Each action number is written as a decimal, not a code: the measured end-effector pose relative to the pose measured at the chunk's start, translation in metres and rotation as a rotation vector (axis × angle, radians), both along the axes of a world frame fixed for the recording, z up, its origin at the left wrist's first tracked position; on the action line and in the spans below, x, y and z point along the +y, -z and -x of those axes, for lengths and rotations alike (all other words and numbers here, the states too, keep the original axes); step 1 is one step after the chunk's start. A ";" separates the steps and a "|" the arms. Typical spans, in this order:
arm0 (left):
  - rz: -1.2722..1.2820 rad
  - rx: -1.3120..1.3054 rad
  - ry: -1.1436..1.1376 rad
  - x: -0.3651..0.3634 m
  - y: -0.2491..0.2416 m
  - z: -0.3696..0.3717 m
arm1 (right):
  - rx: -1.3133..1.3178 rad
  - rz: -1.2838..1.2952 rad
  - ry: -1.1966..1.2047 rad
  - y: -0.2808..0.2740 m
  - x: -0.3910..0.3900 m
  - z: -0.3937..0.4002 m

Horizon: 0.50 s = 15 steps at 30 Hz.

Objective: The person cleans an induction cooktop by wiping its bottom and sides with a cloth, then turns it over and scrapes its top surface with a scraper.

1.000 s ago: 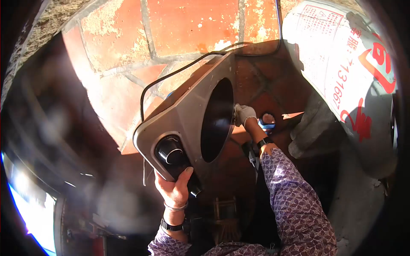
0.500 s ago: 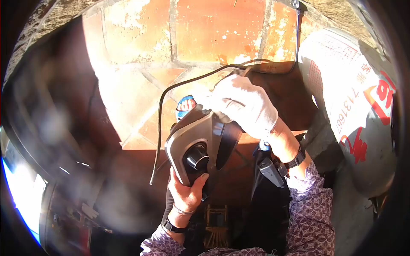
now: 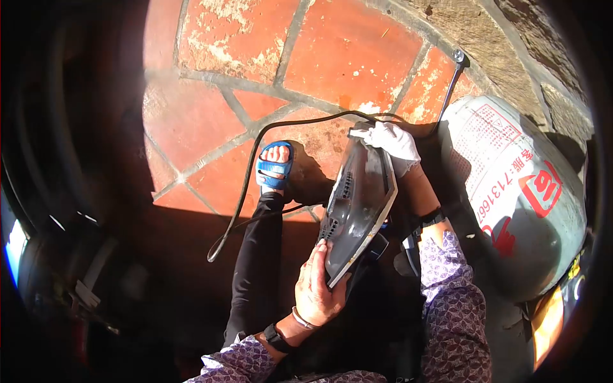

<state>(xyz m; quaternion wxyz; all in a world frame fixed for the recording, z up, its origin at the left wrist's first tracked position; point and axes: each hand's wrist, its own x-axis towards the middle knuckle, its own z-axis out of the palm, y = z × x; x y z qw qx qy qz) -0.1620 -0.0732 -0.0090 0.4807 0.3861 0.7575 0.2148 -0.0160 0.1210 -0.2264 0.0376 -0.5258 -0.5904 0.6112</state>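
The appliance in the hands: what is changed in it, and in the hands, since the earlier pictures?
The appliance has been turned over: its knob and round dark plate faced up before, now its vented underside shows. The right hand, covered in white, moved from beside the plate to the far end. The left hand still grips the near end. The gas cylinder stays at the right.

Unobstructed passage above sunlit floor tiles (image 3: 211, 121), looped black cable (image 3: 257, 143) crossing, bulky cylinder (image 3: 517, 191) blocking right side
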 end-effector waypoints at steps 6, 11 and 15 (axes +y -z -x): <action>-0.048 -0.018 0.054 -0.002 -0.001 -0.018 | 0.225 0.336 0.403 -0.024 -0.007 -0.010; -0.042 -0.007 0.023 -0.001 -0.003 -0.016 | 0.030 0.016 0.131 -0.148 0.000 0.014; -0.017 -0.057 0.059 -0.005 -0.006 -0.017 | -0.065 0.010 0.054 -0.158 0.007 0.012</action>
